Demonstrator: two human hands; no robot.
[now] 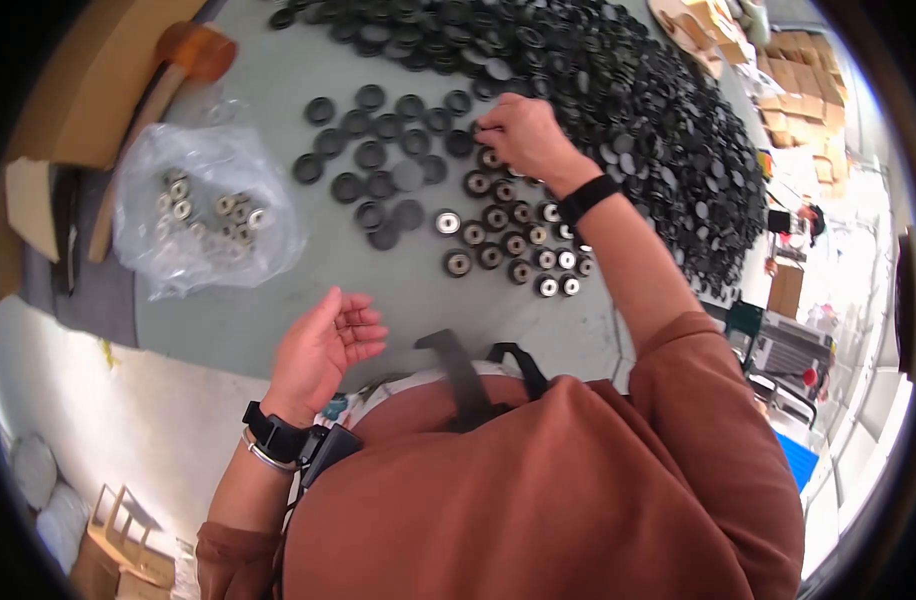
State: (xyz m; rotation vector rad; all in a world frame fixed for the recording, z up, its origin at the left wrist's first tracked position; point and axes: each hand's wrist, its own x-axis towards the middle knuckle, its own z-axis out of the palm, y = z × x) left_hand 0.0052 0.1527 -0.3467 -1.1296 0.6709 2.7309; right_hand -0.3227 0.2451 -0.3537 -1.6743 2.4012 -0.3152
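Observation:
My right hand (526,138) reaches over the table with its fingers pinched together; whatever they hold is hidden. Beside the fingertips lies a round black cap (459,144), part of a loose group of black caps (369,155) spread to the left. Just below this hand sit several black caps with silver metal rings (495,217) set in their centres. My left hand (328,345) hovers at the table's near edge, palm turned up and fingers loosely curled apart, with nothing in it. A clear plastic bag (263,185) holding small metal rings (181,208) is the nearest thing to it.
A big heap of black caps (628,110) covers the far and right part of the grey-green table (248,335). At the far left, a mallet (195,52) with an orange head lies by a cardboard box (78,80). Cardboard (803,85) is stacked beyond the table at right.

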